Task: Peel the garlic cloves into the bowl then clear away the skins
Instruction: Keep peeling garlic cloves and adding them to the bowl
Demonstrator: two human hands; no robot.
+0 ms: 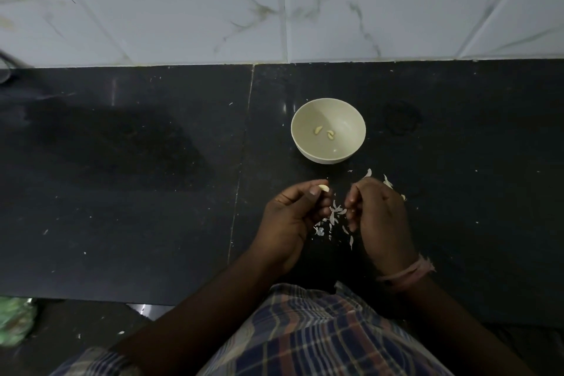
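Two smooth cloves [324, 132] lie in the round bowl [328, 156]; left hand [285, 217] pinches a clove [324, 188], right hand [378, 217] curled, contents unclear.
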